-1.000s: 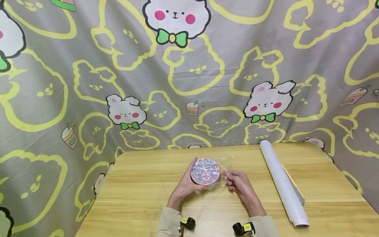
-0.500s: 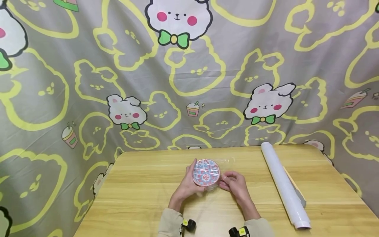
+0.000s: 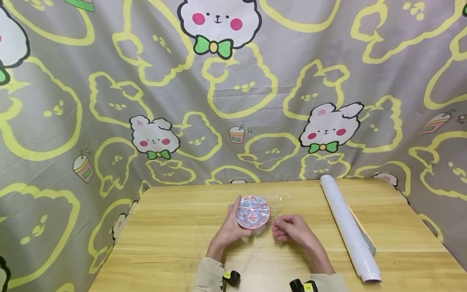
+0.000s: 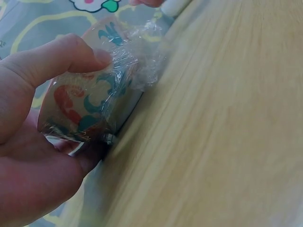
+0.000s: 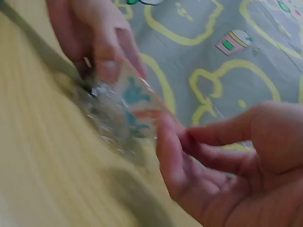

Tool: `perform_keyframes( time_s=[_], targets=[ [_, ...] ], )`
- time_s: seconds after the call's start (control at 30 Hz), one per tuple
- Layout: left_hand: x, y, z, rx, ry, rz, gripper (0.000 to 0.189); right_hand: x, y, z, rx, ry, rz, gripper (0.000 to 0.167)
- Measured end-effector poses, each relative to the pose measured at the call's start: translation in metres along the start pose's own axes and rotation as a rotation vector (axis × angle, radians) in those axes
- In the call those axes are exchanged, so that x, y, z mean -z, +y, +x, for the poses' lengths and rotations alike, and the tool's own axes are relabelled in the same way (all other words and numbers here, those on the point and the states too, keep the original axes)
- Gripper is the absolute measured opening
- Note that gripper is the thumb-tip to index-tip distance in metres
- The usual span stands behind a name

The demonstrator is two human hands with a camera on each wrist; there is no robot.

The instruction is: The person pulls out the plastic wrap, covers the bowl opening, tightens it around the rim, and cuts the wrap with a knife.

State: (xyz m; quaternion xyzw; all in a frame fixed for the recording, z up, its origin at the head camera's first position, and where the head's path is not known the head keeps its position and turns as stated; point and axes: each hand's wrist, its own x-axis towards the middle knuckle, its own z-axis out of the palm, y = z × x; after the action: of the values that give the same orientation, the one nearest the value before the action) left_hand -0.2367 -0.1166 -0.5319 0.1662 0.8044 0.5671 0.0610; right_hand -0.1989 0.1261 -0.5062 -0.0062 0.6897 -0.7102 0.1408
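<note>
A small bowl with a red and blue pattern is tilted so that its round top faces the head camera. Clear cling film covers it and bunches along its side. My left hand grips the bowl from the left, with the thumb lying on the wrapped wall in the left wrist view. Right of the bowl, my right hand pinches an edge of the film between thumb and fingers; the film there is thin and hard to make out. In the right wrist view, the fingertips appear close to the bowl's rim.
A long white roll of cling film lies slantwise on the right of the wooden table. Partly hidden behind it is a flat yellow and grey object. A patterned curtain hangs along the table's back edge.
My right hand has gone in to the bowl's right side, then drawn back slightly down and right. The left hand keeps its grip, and the bowl has hardly moved.
</note>
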Motion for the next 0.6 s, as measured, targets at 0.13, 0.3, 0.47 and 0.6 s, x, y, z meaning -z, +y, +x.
perform_keyframes(
  time_s=[0.13,0.3,0.47,0.6],
  targets=[
    [0.002,0.000,0.000,-0.006,0.006,0.008,0.128,-0.010,0.009,0.005,-0.043,-0.240,0.152,0.031],
    [0.004,0.000,-0.001,-0.002,-0.010,0.002,0.131,-0.022,0.023,0.011,-0.108,-0.234,0.306,0.035],
    [0.004,0.000,-0.002,0.006,0.014,-0.026,0.137,-0.028,0.025,0.012,-0.144,-0.288,0.304,0.037],
    [0.000,-0.001,-0.001,-0.013,0.063,-0.024,0.138,-0.021,0.019,0.010,-0.152,-0.258,0.208,0.035]
  ],
)
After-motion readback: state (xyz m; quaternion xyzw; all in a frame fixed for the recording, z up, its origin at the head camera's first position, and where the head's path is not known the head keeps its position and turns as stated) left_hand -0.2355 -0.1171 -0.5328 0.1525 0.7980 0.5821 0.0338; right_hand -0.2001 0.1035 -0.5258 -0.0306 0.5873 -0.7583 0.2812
